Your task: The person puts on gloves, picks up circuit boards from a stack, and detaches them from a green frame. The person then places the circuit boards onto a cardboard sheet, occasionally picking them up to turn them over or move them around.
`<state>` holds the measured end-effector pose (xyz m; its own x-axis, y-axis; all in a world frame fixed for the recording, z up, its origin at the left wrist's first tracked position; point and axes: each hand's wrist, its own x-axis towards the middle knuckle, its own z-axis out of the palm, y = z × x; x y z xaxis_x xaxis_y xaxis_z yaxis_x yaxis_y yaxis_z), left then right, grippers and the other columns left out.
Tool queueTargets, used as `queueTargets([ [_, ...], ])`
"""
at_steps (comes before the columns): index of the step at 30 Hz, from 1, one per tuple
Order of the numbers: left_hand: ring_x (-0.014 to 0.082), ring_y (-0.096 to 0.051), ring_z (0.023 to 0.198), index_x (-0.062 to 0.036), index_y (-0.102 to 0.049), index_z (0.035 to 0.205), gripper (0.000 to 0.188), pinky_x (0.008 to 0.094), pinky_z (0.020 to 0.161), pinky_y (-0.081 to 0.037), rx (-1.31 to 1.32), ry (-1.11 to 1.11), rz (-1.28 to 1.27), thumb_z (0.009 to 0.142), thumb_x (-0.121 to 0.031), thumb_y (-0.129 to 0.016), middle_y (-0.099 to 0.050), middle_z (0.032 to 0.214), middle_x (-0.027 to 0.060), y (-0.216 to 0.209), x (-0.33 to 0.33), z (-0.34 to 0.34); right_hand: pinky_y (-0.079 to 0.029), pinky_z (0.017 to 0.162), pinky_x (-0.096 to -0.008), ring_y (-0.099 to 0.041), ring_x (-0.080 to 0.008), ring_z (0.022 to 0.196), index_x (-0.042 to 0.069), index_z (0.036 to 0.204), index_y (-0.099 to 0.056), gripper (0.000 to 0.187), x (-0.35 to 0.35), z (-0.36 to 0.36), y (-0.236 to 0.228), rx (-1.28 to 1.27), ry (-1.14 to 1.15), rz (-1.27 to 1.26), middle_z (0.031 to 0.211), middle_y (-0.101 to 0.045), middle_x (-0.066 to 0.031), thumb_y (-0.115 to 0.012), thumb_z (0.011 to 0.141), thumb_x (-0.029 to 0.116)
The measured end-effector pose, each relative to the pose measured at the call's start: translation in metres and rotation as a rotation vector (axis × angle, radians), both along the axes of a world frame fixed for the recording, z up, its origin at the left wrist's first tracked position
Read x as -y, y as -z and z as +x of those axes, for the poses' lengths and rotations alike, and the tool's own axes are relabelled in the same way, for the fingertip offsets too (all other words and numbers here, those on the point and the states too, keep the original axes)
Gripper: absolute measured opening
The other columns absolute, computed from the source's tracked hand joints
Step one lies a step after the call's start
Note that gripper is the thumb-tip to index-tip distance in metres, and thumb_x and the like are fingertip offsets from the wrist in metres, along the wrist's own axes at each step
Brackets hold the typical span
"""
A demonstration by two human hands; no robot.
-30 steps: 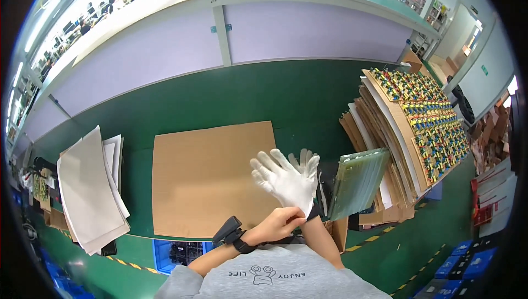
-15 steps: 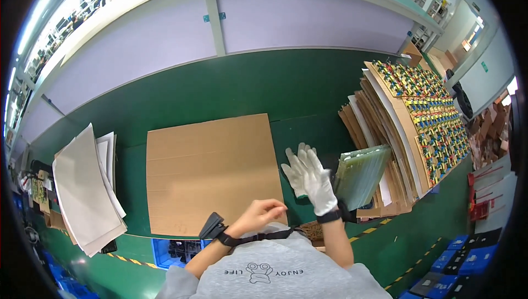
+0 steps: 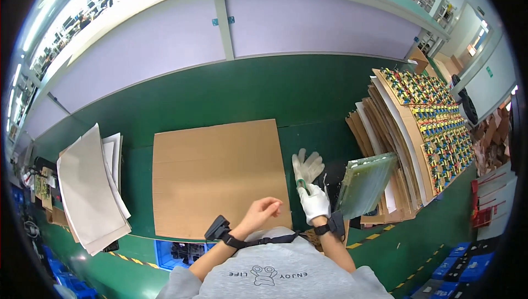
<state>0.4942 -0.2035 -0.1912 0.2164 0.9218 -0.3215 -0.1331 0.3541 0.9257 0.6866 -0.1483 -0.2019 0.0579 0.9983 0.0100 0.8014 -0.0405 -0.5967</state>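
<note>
My right hand (image 3: 314,202) wears a white work glove, and its fingers are closed at the green-edged cuff of a second white glove (image 3: 308,166). That loose glove lies on the green surface with its fingers spread away from me. My bare left hand (image 3: 263,211) hovers over the near right part of a flat brown cardboard sheet (image 3: 220,172). Its fingers are curled together, with nothing visible in them. Black straps with small dark devices are on both wrists.
Right of the gloves leans a stack of greenish, glassy-looking panels (image 3: 365,184). Behind it rise layered cardboard sheets topped by small yellow-and-green electronic parts (image 3: 434,128). White sheets (image 3: 88,183) are piled at left. A blue bin (image 3: 163,255) sits below the near edge.
My gloved right hand has drawn back toward me and closed from flat fingers onto the loose glove's cuff. My left hand stays curled in nearly the same place.
</note>
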Motion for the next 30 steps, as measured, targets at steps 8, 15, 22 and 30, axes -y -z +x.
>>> queueTargets([
  [8,0.0053,-0.052,0.064,-0.0015,-0.057,0.126,0.034,0.0205,0.057,-0.043,-0.060,-0.125,-0.133,0.098,-0.020,-0.052,-0.058,0.075,-0.0025,0.003,-0.029,0.019,-0.048,0.061,-0.0384,-0.065,-0.0311,0.070,0.005,0.092,-0.069,0.023,-0.008,-0.041,-0.001,-0.399,-0.170,-0.286,0.076,-0.066,-0.0178,-0.057,0.089,0.025],
  [15,0.0066,-0.036,0.047,-0.0031,-0.056,0.084,0.025,0.0259,0.043,-0.029,0.296,0.147,-0.566,0.097,-0.015,-0.039,-0.051,0.063,-0.0014,0.029,-0.042,-0.005,-0.051,0.056,-0.0431,-0.063,-0.0335,0.061,0.009,0.072,-0.064,0.022,0.012,-0.045,-0.014,0.013,-0.263,0.079,0.068,-0.064,-0.0147,-0.058,0.086,0.025],
  [22,0.0169,-0.050,0.064,-0.0020,-0.046,0.086,0.013,0.0281,0.059,-0.045,0.798,-0.216,-0.842,0.093,0.002,-0.036,-0.052,0.076,0.0093,0.032,-0.076,-0.001,-0.044,0.046,-0.0395,-0.054,-0.0302,0.046,0.009,0.051,-0.054,0.023,0.010,-0.036,-0.039,-0.106,-0.540,0.540,0.051,-0.052,-0.0106,-0.066,0.070,0.014],
  [30,0.0290,-0.061,0.110,0.0096,-0.057,0.115,0.032,0.0393,0.096,-0.049,0.533,-0.022,-0.334,0.094,-0.013,-0.049,-0.061,0.120,0.0212,-0.027,-0.076,0.032,-0.041,0.044,-0.0390,-0.051,-0.0275,0.044,0.011,0.052,-0.052,0.022,0.000,-0.035,-0.081,-0.191,-0.600,0.728,0.048,-0.049,-0.0078,-0.067,0.068,0.011],
])
